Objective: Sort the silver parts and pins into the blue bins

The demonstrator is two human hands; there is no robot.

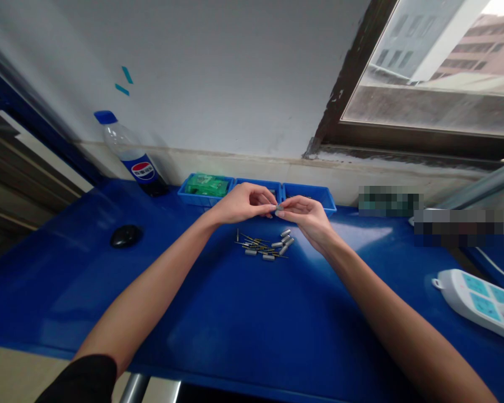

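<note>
My left hand [246, 204] and my right hand [309, 219] meet above the blue table, fingertips nearly touching. Between their pinched thumbs and fingers is a small grey metal piece [279, 207], mostly covered, so its full shape does not show. Just below the hands lies a loose group of short silver metal cylinders [269, 258]. Beside and partly among them, thin brass-and-steel pins [256, 245] are scattered in a pile. Behind my hands, a middle blue bin [260, 183] is largely hidden by my left hand, and a right blue bin [328, 200] holds small things I cannot make out.
A left blue bin [188, 198] holds green packets [208, 184]. A cola bottle [143, 168] stands against the wall, with a black computer mouse [126, 236] nearer. A white power strip [479, 302] lies at the right of the blue table [235, 324].
</note>
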